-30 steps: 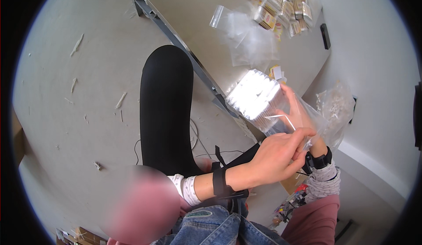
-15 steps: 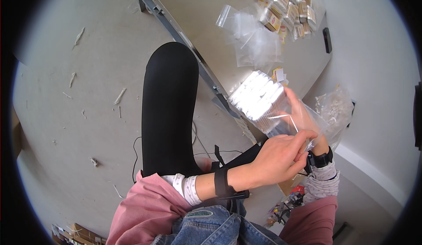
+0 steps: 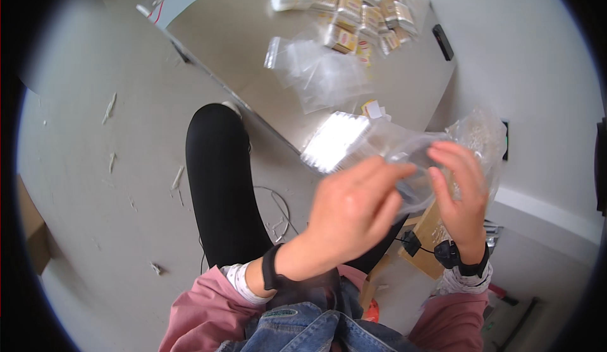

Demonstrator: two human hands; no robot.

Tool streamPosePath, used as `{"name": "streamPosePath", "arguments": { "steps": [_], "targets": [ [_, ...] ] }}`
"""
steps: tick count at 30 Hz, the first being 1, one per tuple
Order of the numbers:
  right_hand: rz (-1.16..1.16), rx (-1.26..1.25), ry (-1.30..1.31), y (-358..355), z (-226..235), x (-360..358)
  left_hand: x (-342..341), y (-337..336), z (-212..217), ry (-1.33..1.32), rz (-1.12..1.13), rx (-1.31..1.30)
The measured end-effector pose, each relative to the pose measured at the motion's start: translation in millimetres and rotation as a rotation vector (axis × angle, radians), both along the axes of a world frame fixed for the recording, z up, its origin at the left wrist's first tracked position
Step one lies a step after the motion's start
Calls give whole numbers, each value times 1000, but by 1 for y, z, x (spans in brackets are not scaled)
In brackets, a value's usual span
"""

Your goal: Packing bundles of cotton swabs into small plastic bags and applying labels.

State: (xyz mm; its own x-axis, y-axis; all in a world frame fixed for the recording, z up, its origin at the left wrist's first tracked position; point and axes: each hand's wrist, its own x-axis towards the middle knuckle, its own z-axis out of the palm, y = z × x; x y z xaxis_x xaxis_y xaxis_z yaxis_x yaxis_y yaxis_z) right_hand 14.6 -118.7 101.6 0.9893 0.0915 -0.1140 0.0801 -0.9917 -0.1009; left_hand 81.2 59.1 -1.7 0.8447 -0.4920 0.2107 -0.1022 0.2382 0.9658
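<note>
Beside the table's near edge, a clear plastic bag (image 3: 395, 140) is holding a glossy white stack of packs (image 3: 336, 138), its ribbed side partly lost in glare. The bag's long axis is running slantwise: the filled end is pointing up and left over the table side, while the slack, mouth end is pointing right and slightly back toward the person. The stack is lying just beyond the left hand (image 3: 354, 206), which is covering part of the bag from below; its fingers are bending inward at the loose film, but blur is hiding their tips, so I cannot tell whether they are pinching it. The right hand (image 3: 465, 191) is standing at the mouth end, half open, thumb and forefinger parting, with film just beside the fingertips. Farther out, the table (image 3: 243, 55) is offering open room between its slanting near edge and some flat clear bags (image 3: 325, 77). Behind these, cotton-swab packs (image 3: 351, 11) are sitting in a pile. To the right, a crinkled clear bag (image 3: 484, 137) is hanging near the wall (image 3: 518, 48), limiting space past the right hand. Leftward, a black-clad leg (image 3: 218, 181) is standing well apart from the stack, below the table edge.
</note>
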Motion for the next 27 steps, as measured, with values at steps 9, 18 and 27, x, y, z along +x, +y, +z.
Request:
{"name": "streamPosePath", "arguments": {
  "steps": [9, 18, 27],
  "targets": [
    [-790, 571, -136, 9, -56, -45, 2, -5, 22, -78, -15, 231],
    [-734, 867, -373, -3, -57, -39, 23, -31, 48, -24, 63, 628],
    [-549, 1076, -109, -65, -41, 4, 72, -49, 69, 177, -305, 683]
  ]
}}
